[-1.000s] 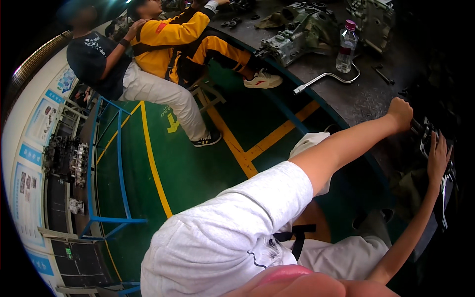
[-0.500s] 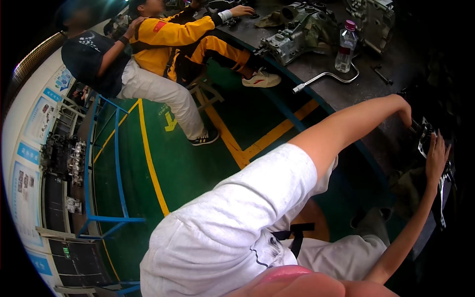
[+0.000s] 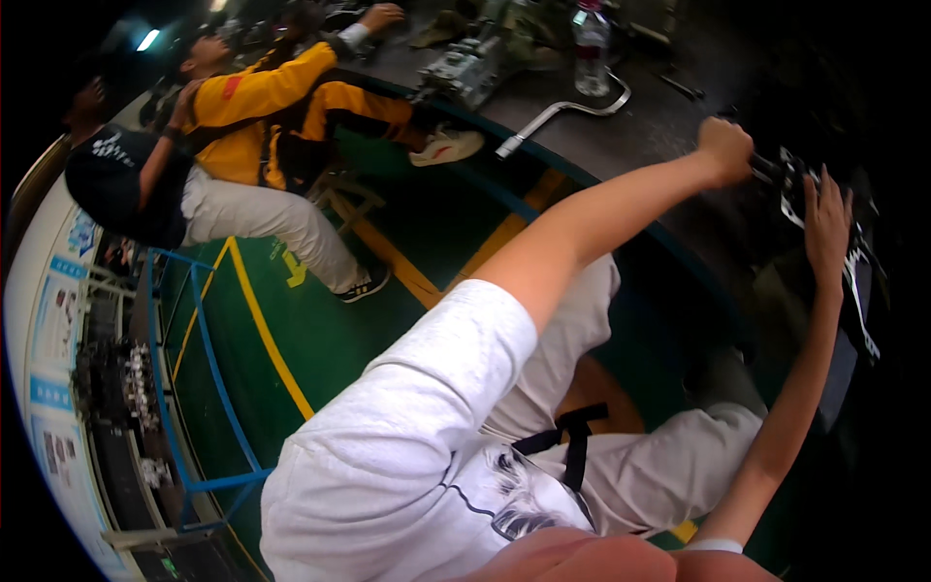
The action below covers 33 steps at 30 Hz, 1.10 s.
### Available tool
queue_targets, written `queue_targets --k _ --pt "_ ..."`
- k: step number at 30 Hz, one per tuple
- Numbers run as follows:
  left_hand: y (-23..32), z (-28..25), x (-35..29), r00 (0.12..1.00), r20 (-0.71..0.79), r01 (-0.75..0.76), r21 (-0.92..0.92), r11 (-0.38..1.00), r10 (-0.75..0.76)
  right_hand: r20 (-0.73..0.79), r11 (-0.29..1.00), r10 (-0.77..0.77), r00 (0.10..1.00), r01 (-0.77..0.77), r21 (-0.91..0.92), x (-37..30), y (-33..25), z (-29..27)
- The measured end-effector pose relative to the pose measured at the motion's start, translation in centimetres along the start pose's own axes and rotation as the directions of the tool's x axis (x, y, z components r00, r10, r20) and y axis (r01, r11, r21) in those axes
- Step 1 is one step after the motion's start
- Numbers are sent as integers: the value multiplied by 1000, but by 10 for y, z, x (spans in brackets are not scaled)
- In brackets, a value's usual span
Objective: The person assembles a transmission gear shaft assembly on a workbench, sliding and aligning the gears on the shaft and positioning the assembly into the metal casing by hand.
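Observation:
My left hand (image 3: 725, 152) is closed in a fist at the bench. A dark bar (image 3: 762, 167), like a tool handle, runs from the fist toward a metal part; its exact kind is too dark to tell. My right hand (image 3: 827, 228), fingers stretched out, lies flat against this silvery, openwork metal part (image 3: 790, 199). A long, pale metal edge (image 3: 860, 301) shows below the right hand. Deep shadow hides most of the part.
On the bench lie a bent speed-handle wrench (image 3: 567, 110), a bottle with a red cap (image 3: 591, 48), a small dark rod (image 3: 682, 88) and a gearbox-like casting (image 3: 465, 73). Two people sit at the left, one in a yellow jacket (image 3: 257, 107). A blue rail (image 3: 206, 359) stands behind.
The view has shifted, so the surroundings sit further left and higher. My left hand has come up off the metal part and is now a fist on the bar; my right hand stays flat.

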<state>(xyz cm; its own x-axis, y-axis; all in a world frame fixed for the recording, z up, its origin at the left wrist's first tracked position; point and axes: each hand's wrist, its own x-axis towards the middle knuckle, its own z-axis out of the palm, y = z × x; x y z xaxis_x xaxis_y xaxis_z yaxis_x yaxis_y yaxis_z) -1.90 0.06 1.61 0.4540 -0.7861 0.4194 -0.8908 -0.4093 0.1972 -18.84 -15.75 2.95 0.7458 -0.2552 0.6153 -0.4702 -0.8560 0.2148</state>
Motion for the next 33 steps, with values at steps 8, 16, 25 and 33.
queue_targets --k 8,16,25,33 --pt "-16 41 2 739 -630 -179 161 971 240 -62 917 -318 946 290 -274 7 7 -11" --pt "2 13 1 963 -269 17 150 989 25 -162 967 -251 954 256 8 1 -16 -40" --pt "-22 -13 52 676 728 208 -44 977 -112 -183 964 -237 954 255 77 3 -16 -44" --pt "12 6 -34 862 -419 -209 217 954 284 -234 960 -259 937 276 39 4 -15 -40"
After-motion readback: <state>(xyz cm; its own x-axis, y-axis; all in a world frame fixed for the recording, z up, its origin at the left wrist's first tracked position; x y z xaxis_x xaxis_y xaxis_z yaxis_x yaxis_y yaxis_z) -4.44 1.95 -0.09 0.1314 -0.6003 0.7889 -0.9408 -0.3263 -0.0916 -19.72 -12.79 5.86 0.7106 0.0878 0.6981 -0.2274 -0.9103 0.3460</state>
